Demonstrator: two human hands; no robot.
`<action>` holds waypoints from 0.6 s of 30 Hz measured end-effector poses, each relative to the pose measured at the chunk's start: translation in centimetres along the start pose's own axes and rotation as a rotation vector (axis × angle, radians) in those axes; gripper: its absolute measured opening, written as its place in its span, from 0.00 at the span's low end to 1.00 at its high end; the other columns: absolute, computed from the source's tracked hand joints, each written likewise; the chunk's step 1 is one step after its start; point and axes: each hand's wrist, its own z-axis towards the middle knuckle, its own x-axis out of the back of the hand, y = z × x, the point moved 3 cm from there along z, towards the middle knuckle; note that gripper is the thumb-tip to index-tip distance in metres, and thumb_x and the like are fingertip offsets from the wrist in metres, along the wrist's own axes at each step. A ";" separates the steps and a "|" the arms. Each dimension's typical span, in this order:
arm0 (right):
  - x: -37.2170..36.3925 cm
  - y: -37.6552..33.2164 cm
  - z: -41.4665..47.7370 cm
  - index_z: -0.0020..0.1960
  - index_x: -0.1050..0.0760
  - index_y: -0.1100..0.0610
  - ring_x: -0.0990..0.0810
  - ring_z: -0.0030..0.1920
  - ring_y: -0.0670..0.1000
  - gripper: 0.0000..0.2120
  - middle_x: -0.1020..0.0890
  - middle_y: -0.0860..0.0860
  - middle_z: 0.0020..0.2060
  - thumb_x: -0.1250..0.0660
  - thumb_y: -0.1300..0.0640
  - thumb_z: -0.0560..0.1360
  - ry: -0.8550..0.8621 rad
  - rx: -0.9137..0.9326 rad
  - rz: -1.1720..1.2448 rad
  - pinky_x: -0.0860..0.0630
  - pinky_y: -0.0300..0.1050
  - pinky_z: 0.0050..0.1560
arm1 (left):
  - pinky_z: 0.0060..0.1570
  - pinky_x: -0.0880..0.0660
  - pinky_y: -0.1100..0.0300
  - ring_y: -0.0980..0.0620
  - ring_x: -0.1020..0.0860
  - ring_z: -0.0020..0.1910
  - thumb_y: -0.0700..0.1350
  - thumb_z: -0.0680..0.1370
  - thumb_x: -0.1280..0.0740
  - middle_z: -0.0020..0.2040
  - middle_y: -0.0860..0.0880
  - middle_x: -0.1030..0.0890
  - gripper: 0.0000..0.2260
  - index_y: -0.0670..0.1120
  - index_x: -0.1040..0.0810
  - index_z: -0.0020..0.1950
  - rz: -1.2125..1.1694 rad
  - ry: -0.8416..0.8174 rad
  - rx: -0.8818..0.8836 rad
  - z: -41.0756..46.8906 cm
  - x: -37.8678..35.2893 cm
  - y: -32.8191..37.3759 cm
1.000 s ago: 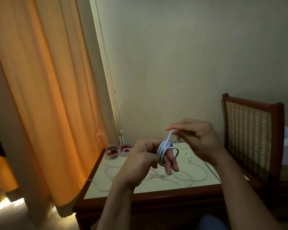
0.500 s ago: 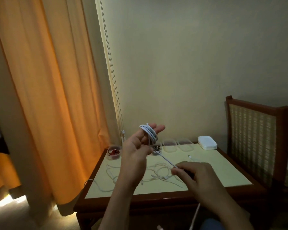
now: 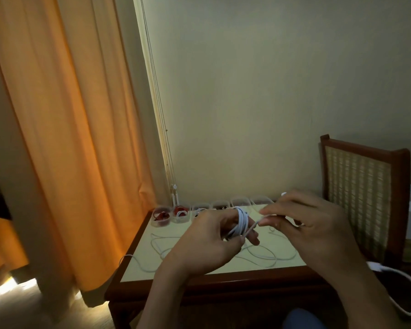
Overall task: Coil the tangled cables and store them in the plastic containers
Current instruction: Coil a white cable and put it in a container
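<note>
The white cable, likely light and limp, is held coiled round the left hand's fingers, its strand pinched near the coil by the right hand.

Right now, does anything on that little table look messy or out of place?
Yes. Loose white cables sprawl in tangled loops over the table, with one strand hanging off its left edge. Another white cable trails below the right forearm, clear of the table.

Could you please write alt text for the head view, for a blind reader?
The left hand holds a white cable coiled round its fingers while the right hand pinches the free strand, above a table with loose cables and small containers.
</note>
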 end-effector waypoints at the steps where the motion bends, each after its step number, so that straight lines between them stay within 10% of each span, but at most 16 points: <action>1: -0.1 0.2 0.5 0.49 0.14 0.55 0.21 0.40 0.46 0.08 0.18 0.47 0.41 0.22 0.57 0.71 -0.005 0.006 0.019 0.22 0.45 0.39 | 0.56 0.22 0.65 0.58 0.16 0.52 0.32 0.78 0.34 0.49 0.54 0.13 0.13 0.46 0.16 0.55 -0.042 -0.026 0.004 0.0 0.0 0.1; 7: -1.9 1.4 3.1 0.49 0.14 0.56 0.17 0.42 0.43 0.06 0.15 0.44 0.42 0.25 0.59 0.72 -0.013 -0.068 0.278 0.22 0.36 0.43 | 0.58 0.21 0.45 0.44 0.15 0.46 0.28 0.74 0.39 0.42 0.30 0.18 0.11 0.32 0.21 0.52 -0.417 -0.140 0.003 0.0 0.9 0.5; 12: -4.9 2.7 3.1 0.49 0.14 0.54 0.20 0.33 0.49 0.06 0.17 0.44 0.36 0.28 0.55 0.74 -0.058 -0.195 0.450 0.23 0.41 0.38 | 0.52 0.28 0.34 0.37 0.22 0.41 0.35 0.68 0.37 0.36 0.46 0.17 0.09 0.41 0.20 0.46 -0.684 -0.124 -0.127 0.4 1.4 0.1; 18: -6.5 3.1 0.9 0.50 0.14 0.53 0.21 0.34 0.44 0.10 0.19 0.40 0.35 0.29 0.49 0.76 -0.126 -0.235 0.410 0.28 0.32 0.39 | 0.52 0.23 0.48 0.43 0.19 0.41 0.38 0.67 0.36 0.34 0.43 0.20 0.09 0.40 0.20 0.45 -0.990 0.023 -0.191 0.2 1.4 -0.6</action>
